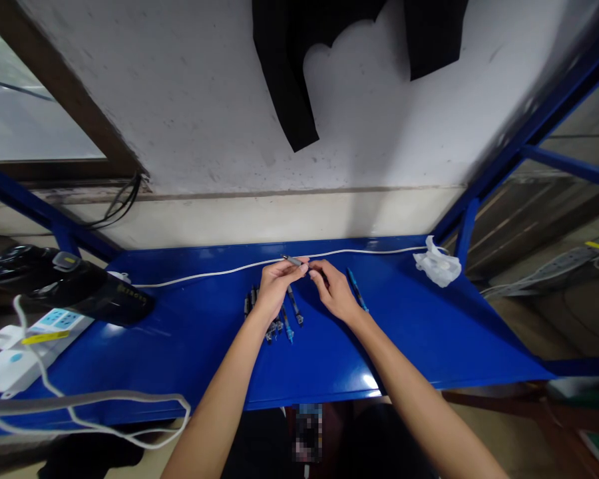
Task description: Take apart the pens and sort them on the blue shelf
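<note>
Over the blue table, my left hand (276, 279) is closed around a dark grey pen (293, 260), whose tip points up and to the left. The fingers of my right hand (332, 286) are curled together close to the pen's other end; what they pinch, if anything, is too small to make out. Under and beside my left hand lie several black pens (295, 307), partly hidden by it, with a blue pen (288, 329) among them. Another blue pen (357, 289) lies apart, just right of my right hand.
A large black bottle (94, 286) and a white power strip (14, 362) are at the left, with looped white cable in front. A white cord (219, 273) runs along the table's back. At the right sits a crumpled white plastic bag (438, 263). Blue frame posts flank the table.
</note>
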`<action>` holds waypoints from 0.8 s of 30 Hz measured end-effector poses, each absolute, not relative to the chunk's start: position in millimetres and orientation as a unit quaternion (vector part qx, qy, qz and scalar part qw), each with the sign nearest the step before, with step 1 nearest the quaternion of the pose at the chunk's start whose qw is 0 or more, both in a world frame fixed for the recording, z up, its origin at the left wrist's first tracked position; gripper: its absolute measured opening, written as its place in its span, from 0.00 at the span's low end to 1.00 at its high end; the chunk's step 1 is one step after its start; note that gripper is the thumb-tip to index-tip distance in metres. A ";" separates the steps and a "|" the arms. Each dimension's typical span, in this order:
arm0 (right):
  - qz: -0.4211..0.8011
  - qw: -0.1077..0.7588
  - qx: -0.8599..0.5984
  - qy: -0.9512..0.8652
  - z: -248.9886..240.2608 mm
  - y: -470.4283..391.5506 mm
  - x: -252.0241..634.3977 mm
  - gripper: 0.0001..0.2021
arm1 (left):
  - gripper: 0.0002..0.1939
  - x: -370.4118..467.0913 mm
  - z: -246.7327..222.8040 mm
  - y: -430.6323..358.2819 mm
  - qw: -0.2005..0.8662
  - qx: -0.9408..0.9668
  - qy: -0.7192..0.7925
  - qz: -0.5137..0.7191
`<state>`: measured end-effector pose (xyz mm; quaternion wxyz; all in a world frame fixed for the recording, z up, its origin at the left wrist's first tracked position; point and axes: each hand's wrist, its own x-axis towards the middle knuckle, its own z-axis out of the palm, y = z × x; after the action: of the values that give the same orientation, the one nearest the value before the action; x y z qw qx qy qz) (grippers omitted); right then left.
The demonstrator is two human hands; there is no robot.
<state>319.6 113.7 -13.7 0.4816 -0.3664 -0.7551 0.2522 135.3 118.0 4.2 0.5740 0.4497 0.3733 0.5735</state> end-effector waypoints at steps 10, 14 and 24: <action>0.256 0.484 -0.376 -0.748 -12.4 112.8 319.6 0.12 | 0.13 136.8 8.4 117.1 0.576 0.439 0.377 0.577; 0.255 0.497 -0.385 -0.734 -12.3 112.2 319.2 0.10 | 0.13 137.2 10.2 116.5 0.580 0.436 0.378 0.576; 0.389 0.488 -0.379 -0.684 -6.8 110.7 317.0 0.18 | 0.16 137.6 13.4 115.4 0.587 0.444 0.359 0.574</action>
<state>317.0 110.7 -6.8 0.4878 -0.3788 -0.6835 0.3891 137.6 115.4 13.4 0.5870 0.4441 0.3588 0.5740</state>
